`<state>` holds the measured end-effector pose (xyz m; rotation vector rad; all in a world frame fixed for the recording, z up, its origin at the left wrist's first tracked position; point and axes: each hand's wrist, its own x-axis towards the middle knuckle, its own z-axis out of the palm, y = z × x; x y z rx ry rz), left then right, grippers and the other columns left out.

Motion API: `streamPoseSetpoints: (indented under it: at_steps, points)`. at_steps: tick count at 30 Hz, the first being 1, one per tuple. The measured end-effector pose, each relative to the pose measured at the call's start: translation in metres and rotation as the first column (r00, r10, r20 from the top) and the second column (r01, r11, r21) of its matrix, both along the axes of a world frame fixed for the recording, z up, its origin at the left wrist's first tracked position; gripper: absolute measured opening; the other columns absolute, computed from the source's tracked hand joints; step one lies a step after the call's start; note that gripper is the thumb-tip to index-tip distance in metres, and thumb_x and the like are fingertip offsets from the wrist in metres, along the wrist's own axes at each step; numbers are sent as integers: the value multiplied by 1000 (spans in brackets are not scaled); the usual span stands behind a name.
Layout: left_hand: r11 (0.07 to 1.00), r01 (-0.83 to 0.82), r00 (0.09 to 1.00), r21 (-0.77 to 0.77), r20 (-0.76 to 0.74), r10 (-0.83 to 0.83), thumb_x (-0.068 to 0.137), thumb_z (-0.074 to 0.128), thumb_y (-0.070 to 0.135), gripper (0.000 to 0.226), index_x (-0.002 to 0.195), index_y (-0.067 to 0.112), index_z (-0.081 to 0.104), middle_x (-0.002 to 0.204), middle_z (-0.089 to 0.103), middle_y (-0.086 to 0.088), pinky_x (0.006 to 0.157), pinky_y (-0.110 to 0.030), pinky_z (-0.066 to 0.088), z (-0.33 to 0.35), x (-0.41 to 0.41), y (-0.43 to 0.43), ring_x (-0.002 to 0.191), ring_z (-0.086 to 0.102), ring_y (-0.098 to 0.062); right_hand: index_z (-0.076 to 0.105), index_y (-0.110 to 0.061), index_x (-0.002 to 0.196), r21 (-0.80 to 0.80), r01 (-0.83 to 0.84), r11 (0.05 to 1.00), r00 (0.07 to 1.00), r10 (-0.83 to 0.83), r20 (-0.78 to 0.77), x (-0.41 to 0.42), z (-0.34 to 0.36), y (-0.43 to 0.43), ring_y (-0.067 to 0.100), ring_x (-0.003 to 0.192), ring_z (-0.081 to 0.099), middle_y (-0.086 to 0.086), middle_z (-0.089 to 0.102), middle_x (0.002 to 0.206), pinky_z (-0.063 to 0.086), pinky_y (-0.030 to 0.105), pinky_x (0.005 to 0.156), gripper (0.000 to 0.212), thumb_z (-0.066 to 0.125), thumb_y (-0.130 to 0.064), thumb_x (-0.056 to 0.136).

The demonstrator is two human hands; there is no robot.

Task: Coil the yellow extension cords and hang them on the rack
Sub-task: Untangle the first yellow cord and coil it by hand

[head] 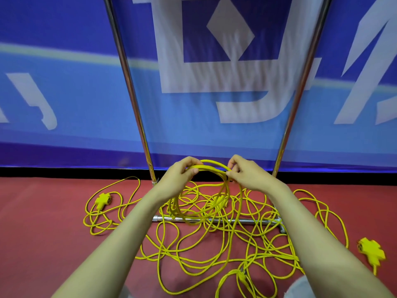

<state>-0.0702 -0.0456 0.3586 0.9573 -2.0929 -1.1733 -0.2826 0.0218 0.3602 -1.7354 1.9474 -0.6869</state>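
Bare forearms reach forward; left hand curls its fingers round a yellow coil, right hand pinches the same loops beside it. Below the fingers, loose yellow cord sprawls tangled over red floor and the rack base; beyond hangs a blue banner.

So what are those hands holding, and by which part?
A coil of yellow extension cord, held at its top. The left hand grips the bundled loops there; the right hand pinches them just beside it. The loops hang below.
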Motion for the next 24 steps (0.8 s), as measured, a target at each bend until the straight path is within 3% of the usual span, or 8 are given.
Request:
streamPoseSetpoints:
  at_steps: [4,6,9,12,15,18,21,24]
  points:
    - [997,37,998,72,-51,-34,98,48,3,19,102,18,58,82,48,-3,59,-20,35,2,5,1,57,39,-3,58,-20,85,-167,66,984,965,-21,260,-1,2,-1,12,53,53,0,61,69,46,25,54,9,61,-14,90]
    - [992,72,995,107,-75,-64,98,47,1,19,103,16,57,79,45,-2,59,-21,35,1,7,2,57,39,-4,62,-21,86,-188,66,980,955,-8,296,1,2,0,11,50,50,-2,58,65,46,23,53,8,62,-14,89]
    - [988,128,991,89,-42,-124,98,45,1,21,100,17,59,70,42,3,57,-21,31,1,7,3,60,35,-8,64,-26,88,-214,36,976,982,6,191,8,-2,0,5,52,50,-8,55,63,43,21,58,6,62,-20,90]
    - [985,173,983,19,51,-174,97,44,-2,30,86,20,62,58,47,16,53,-18,28,2,3,7,55,32,-5,66,-29,98,-247,14,969,999,-22,-27,12,-1,-1,12,76,53,-3,56,85,44,33,72,10,59,-29,91]
    - [987,162,985,-16,65,-161,96,47,-2,30,86,23,60,74,50,12,54,-19,31,0,3,7,54,33,-6,65,-29,106,-269,51,962,984,-94,-151,18,8,1,13,89,50,-4,52,98,42,36,76,17,53,-34,95]
    - [998,64,997,-10,34,-64,96,50,1,28,99,28,45,104,47,-4,63,-23,40,0,4,6,60,40,-11,64,-29,108,-262,43,964,981,-91,-172,21,8,2,14,91,51,-4,49,97,42,36,78,19,51,-35,95]
    - [998,38,999,49,-26,-37,96,52,3,37,113,24,26,104,52,-6,68,-29,42,-1,-1,10,67,46,-16,66,-31,102,-257,-20,966,997,0,-76,25,2,1,14,86,51,-3,50,89,45,38,77,15,56,-34,92]
    - [998,36,999,57,-4,-36,97,52,7,39,120,22,24,99,55,-7,70,-31,42,-3,-3,10,72,47,-19,68,-30,99,-301,-45,953,996,67,65,30,-1,-2,13,80,51,2,53,87,46,39,80,12,60,-31,90]
